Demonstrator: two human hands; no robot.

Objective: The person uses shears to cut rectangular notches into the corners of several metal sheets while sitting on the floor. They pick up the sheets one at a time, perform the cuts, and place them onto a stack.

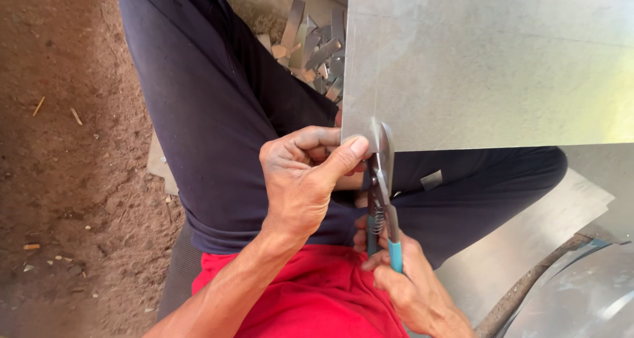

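Soft daylight, faint shadows, sharp focus

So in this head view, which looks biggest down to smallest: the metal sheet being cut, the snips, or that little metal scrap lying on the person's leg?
1. Metal sheet, by far the largest, running past the picture's edge.
2. Snips, held in the right hand.
3. Metal scrap, plainly smallest.

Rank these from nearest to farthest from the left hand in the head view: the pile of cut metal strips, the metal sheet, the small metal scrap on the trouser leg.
1. Metal sheet: pinched at its corner by the left hand.
2. Small metal scrap: on the trouser leg, to the right.
3. Pile of cut metal strips: on the ground, above the hand in the picture.
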